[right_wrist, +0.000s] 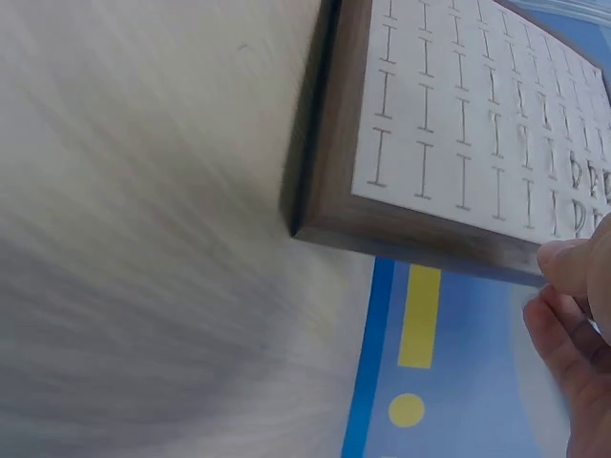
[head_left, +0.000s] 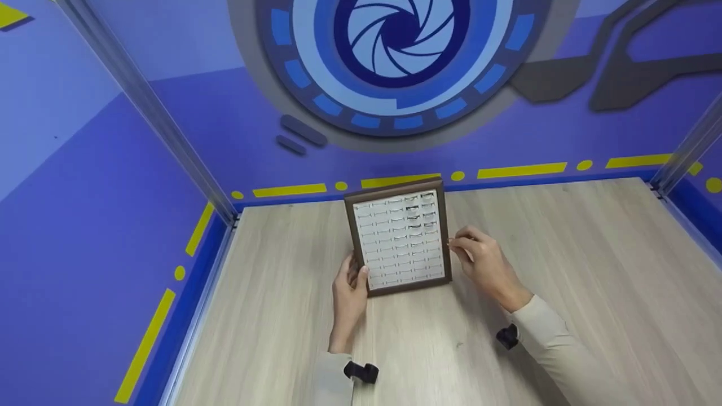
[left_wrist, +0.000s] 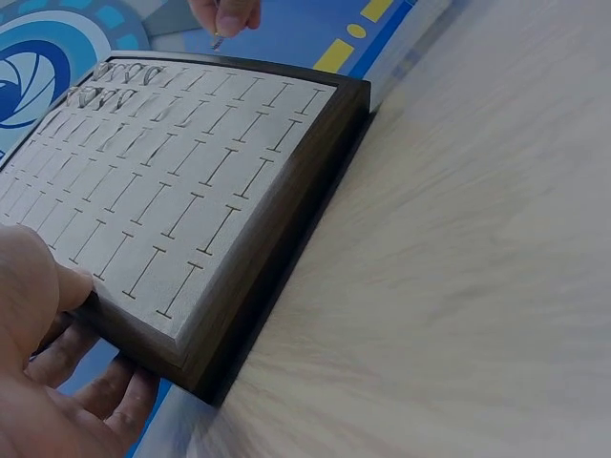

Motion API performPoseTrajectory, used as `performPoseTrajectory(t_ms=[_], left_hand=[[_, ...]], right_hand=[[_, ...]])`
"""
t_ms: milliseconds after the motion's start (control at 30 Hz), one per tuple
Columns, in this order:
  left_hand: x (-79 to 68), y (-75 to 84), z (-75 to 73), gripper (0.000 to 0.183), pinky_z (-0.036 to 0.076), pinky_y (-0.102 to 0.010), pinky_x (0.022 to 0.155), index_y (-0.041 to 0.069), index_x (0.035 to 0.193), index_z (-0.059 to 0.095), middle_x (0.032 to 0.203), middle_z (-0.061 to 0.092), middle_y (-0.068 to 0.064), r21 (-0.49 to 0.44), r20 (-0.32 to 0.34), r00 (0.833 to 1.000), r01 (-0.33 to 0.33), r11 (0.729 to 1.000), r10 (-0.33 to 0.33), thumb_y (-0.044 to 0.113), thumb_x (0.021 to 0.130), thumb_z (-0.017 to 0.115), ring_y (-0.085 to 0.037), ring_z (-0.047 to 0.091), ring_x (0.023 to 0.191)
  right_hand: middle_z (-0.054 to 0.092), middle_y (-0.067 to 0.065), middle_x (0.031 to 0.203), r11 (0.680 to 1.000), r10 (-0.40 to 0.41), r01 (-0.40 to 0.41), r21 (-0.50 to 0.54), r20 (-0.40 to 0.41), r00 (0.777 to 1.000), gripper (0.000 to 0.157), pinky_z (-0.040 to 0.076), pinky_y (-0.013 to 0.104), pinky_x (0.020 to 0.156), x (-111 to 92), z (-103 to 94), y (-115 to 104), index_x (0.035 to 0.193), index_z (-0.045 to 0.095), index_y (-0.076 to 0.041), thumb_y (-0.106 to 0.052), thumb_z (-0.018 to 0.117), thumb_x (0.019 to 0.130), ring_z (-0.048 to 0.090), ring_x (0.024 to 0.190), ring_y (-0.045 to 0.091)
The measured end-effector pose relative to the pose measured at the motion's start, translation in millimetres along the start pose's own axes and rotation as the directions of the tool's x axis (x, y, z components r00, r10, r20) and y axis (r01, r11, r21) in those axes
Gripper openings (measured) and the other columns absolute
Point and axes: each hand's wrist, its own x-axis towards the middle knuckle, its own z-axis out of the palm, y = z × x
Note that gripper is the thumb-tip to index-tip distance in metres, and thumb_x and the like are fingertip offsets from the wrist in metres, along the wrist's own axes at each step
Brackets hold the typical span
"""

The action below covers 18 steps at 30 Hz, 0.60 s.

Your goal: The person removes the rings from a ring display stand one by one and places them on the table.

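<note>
A ring display board (head_left: 399, 248) with a brown frame and a white slotted face stands tilted back on the table. Several rings (head_left: 420, 217) sit in the slots at its upper right; many other slots look bare. My left hand (head_left: 350, 293) grips the board's lower left edge, thumb on the front and fingers behind, as the left wrist view also shows. Beside the board's right edge, my right hand (head_left: 486, 264) pinches a tiny shiny piece (left_wrist: 218, 40), seemingly a ring, between thumb and fingertips. In the right wrist view those fingertips (right_wrist: 563, 267) are close to the frame.
The wood-grain table (head_left: 271, 316) extends around the board on both sides and in front. A blue-purple panel (head_left: 186, 129) with yellow marks rises behind it. Metal posts (head_left: 152, 118) stand at the corners.
</note>
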Motion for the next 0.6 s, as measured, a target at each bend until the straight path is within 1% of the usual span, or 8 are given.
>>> performPoseTrajectory(t_ms=[133,400,600], left_hand=[[0.8,-0.1,-0.6,0.052,0.054,-0.046,0.115,-0.002,0.157,0.046,0.15,0.059,-0.026,-0.009,-0.001,1.0,0.007,1.0,-0.007,0.006,0.108,0.06,-0.039,0.061,0.138],[1.4,0.5,-0.1,0.052,0.052,-0.049,0.117,-0.002,0.157,0.045,0.153,0.057,-0.027,-0.008,-0.001,1.0,0.029,1.0,-0.029,0.006,0.108,0.06,-0.041,0.059,0.14],[1.0,0.1,-0.1,0.051,0.053,-0.047,0.116,-0.002,0.157,0.046,0.152,0.058,-0.026,-0.015,-0.002,0.999,0.033,0.999,-0.033,0.006,0.108,0.06,-0.039,0.06,0.139]], right_hand=[[0.069,0.01,0.095,1.0,0.028,-0.028,-0.002,0.001,1.0,0.014,0.066,0.034,0.073,-6,0.7,4,0.091,0.08,0.001,0.014,0.08,0.087,0.072,0.085,0.024],[0.069,0.009,0.096,0.994,0.114,-0.113,-0.007,0.04,0.993,0.013,0.066,0.032,0.073,-19,0.3,15,0.092,0.081,0.0,0.012,0.08,0.088,0.072,0.086,0.021],[0.068,0.008,0.095,0.987,0.158,-0.156,-0.03,0.072,0.985,0.011,0.065,0.035,0.069,-28,1.2,24,0.092,0.081,0.001,0.011,0.08,0.088,0.07,0.083,0.02]])
